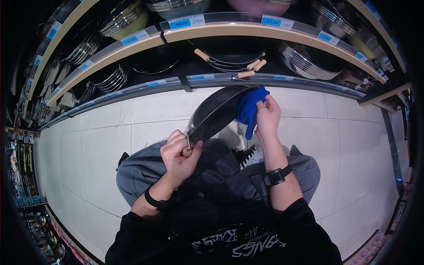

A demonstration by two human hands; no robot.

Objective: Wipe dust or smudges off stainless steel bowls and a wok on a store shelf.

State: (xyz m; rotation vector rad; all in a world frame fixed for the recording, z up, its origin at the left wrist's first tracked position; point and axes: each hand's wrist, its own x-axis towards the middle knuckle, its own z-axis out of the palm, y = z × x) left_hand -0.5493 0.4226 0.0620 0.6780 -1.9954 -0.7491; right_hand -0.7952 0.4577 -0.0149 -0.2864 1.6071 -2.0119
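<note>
A dark metal wok is tilted up on its side above my lap. My left hand is closed around its wooden-ended handle at the near left rim. At the far right part of the wok, my right hand pinches a blue cloth, which lies bunched against the wok's surface and hangs down beside my fingers. The cloth hides that part of the rim.
Ahead, a low shelf holds stacked woks with wooden handles and metal bowls. The shelf above carries coloured bowls and price tags. My bent knees frame the tiled floor.
</note>
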